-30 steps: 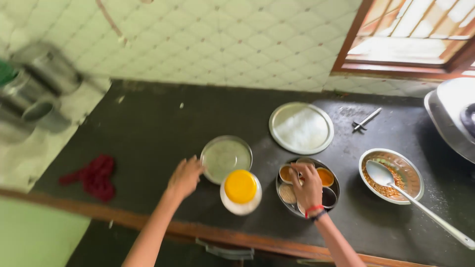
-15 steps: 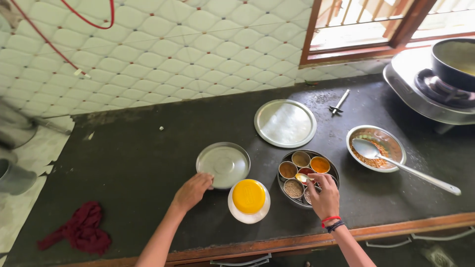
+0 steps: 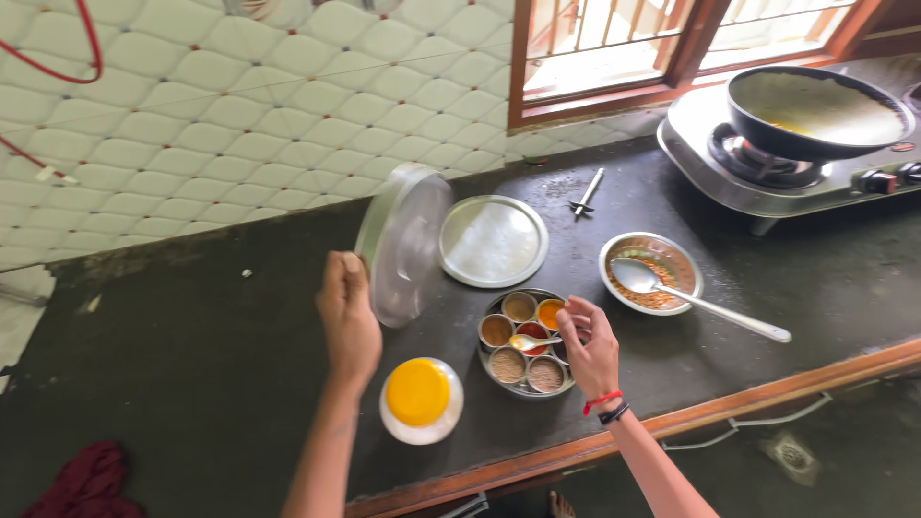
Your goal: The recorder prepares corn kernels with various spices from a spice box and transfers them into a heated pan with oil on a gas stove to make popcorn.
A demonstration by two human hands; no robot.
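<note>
My left hand (image 3: 349, 317) grips a round steel lid (image 3: 405, 242) by its edge and holds it tilted up above the dark counter. My right hand (image 3: 588, 347) pinches a small spoon (image 3: 532, 341) that rests inside a round steel spice box (image 3: 524, 343) with several small cups of coloured powders. A clear jar with a yellow lid (image 3: 418, 395) stands just below my left hand, left of the spice box.
A second flat steel lid (image 3: 493, 241) lies behind the spice box. A steel bowl of food with a long spoon (image 3: 652, 274) sits to the right. A stove with a dark pan (image 3: 815, 110) is at far right, a red cloth (image 3: 84, 480) at lower left.
My left hand has lifted the steel lid off the counter and tilted it upright. My right hand stays at the spice box. The view has shifted right, showing the stove.
</note>
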